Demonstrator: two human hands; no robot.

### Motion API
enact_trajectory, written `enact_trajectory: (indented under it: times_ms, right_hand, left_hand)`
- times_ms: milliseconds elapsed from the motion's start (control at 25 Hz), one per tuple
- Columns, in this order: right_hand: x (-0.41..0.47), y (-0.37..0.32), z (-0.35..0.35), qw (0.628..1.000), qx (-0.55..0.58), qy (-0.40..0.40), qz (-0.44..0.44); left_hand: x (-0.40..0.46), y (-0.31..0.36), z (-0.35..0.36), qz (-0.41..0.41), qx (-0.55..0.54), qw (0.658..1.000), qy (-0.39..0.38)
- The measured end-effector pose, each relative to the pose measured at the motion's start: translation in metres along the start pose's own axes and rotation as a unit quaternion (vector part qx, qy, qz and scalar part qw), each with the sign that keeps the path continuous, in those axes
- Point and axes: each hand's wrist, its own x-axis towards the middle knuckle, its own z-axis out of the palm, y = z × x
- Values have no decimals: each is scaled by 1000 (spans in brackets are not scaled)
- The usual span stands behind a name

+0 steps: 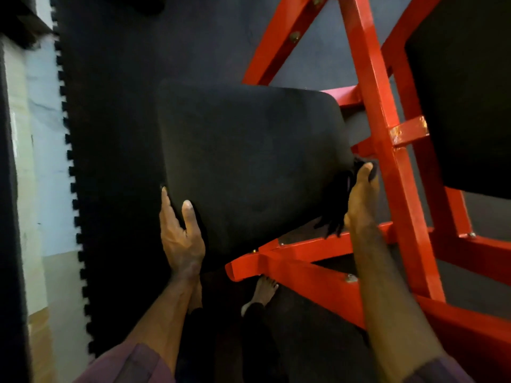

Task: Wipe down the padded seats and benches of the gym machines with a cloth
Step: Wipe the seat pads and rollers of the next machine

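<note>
A black padded seat [249,150] sits on a red machine frame [384,125] in the middle of the view. My left hand [181,233] grips the seat's near left corner, thumb on top and fingers along the side edge. My right hand [360,197] presses a dark cloth [336,214] against the seat's right edge; the cloth hangs in folds below my palm. The fingers behind the cloth are hidden. A second black pad [464,100] stands at the upper right.
Black interlocking rubber mats [110,134] cover the floor, with a toothed edge along pale flooring [49,167] at the left. Red frame bars [312,275] run low across the front right. My bare feet [264,291] stand beneath the seat.
</note>
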Motion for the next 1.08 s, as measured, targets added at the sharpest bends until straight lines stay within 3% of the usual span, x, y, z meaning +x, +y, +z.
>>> enact_trajectory:
  times_ms: [160,280,400,520,640,840,1080]
  right_hand:
    - [21,-53,8,988,-111,-84,-68]
    - [-10,-27,-13,982,-143,-80,-96]
    - [-15,-27,-27,978,-161,-96,-88]
    - [16,-63,8,968,-214,-111,-72]
    - [26,-73,22,966,-205,-130,-93]
    - [4,-52,-15,960,-234,-131,-74]
    - [59,-99,52,956,-237,-141,-102]
  left_hand:
    - [1,-8,3,-17,-5,1000,-18]
    - [2,-5,0,-24,-9,999,-26]
    - [2,-3,0,-22,-4,999,-23]
    - [4,-7,1,-20,-4,1000,-23]
    - [4,-9,2,-17,-4,1000,-23]
    - [3,-6,0,-22,-2,1000,-16]
    - [6,-10,3,-19,-5,1000,-19]
